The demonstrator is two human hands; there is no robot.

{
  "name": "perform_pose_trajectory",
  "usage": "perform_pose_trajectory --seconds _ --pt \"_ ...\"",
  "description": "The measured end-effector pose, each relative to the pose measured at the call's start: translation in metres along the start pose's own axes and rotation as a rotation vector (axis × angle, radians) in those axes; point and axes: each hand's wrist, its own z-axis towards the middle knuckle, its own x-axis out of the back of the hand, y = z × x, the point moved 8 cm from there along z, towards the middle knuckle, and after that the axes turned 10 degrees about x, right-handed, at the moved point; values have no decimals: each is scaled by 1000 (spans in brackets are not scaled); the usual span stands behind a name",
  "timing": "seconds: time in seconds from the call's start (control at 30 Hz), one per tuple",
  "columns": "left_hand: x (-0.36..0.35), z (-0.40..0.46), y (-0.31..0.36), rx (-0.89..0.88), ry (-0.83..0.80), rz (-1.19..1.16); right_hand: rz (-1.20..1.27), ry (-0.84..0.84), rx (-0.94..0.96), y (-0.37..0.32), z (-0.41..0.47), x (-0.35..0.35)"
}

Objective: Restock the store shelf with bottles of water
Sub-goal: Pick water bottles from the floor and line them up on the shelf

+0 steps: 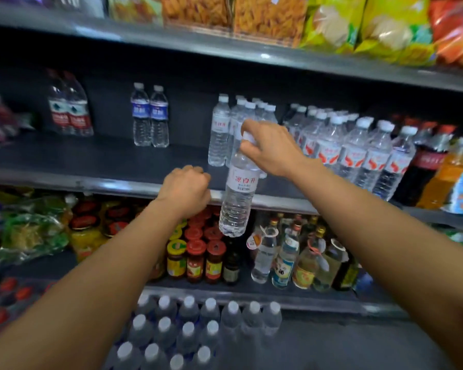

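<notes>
1. Head view: right hand, fingers curled over the white cap of a water bottle, grasping it by the top.
2. Water bottle: clear ribbed plastic, white label with red characters; hangs slightly tilted in front of the shelf edge, below the same-label bottles standing on the shelf.
3. Left hand: clenched, empty, at the shelf edge just beside the bottle.
4. Shelf: dark, smooth metal; further clear bottles with red-orange labels at right, two blue-labelled bottles at left.
5. Below: red-lidded jars; a pack of white-capped bottles on the floor.
</notes>
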Motion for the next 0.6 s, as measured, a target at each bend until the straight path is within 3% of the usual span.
perform_pose_trajectory --seconds 0.23,0.6 --pt "10 69 -22 -17 78 29 -48 67 -4 31 79 -1" --pt "-47 124 -48 -9 13 11 -173 -67 -4 73 165 -85"
